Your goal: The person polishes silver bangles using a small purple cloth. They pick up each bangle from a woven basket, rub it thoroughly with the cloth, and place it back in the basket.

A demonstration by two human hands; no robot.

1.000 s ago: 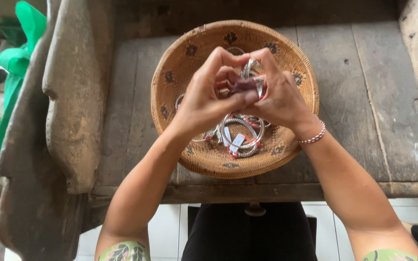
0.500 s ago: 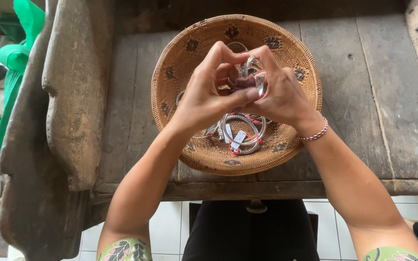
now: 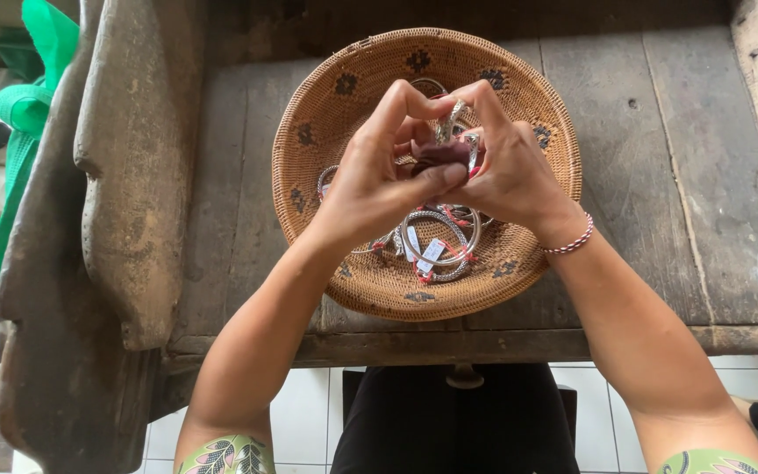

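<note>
Left hand (image 3: 377, 175): raised above the basket, fingers (image 3: 396, 101) curled in and thumb pressed against a small dark maroon cloth (image 3: 436, 154), which it pinches together with the other hand.
Right hand (image 3: 504, 167): meets the left one fingertip to fingertip, fingers bent closed around the same cloth and a silver bangle (image 3: 454, 123) that pokes out between the two hands.
Dark maroon cloth: bunched up between both thumbs, over the middle of the basket, not touching it.
Silver bangle: only part of its rim shows above the cloth; how it is gripped cannot be told.
Woven basket (image 3: 326, 96): round, shallow, tan with dark woven motifs, sitting on the worktop just in front of the person.
Bangles in the basket (image 3: 436, 241): several silver rings with small white tags and red ties, heaped on the basket floor below the hands.
Worktop (image 3: 660, 158): old, grey, cracked wooden planks.
Wrist: a red and white cord bracelet (image 3: 569, 242) on the right one.
Left side: a carved wooden piece (image 3: 125, 193), with a green bag (image 3: 24, 105) beyond it.
</note>
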